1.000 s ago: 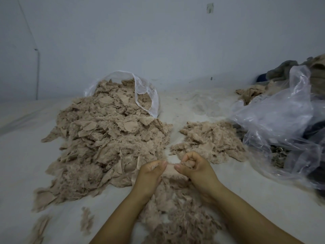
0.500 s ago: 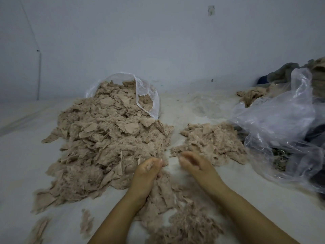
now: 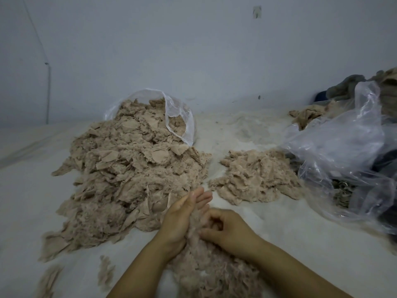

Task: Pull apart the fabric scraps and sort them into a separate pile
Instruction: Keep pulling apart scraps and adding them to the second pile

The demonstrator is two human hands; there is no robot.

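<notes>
Both of your hands work the nearest clump of scraps (image 3: 206, 274), your left hand (image 3: 182, 216) flat against it with fingers straight, your right hand (image 3: 225, 229) curled and pinching its fluff, while beyond them the big pile (image 3: 129, 168) lies left and the smaller sorted pile (image 3: 255, 175) right.

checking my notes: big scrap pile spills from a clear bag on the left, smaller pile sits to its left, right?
Not quite. The head view shows the smaller pile to the right of the big pile, not the left. The big pile does spill from the clear bag on the left.
</notes>
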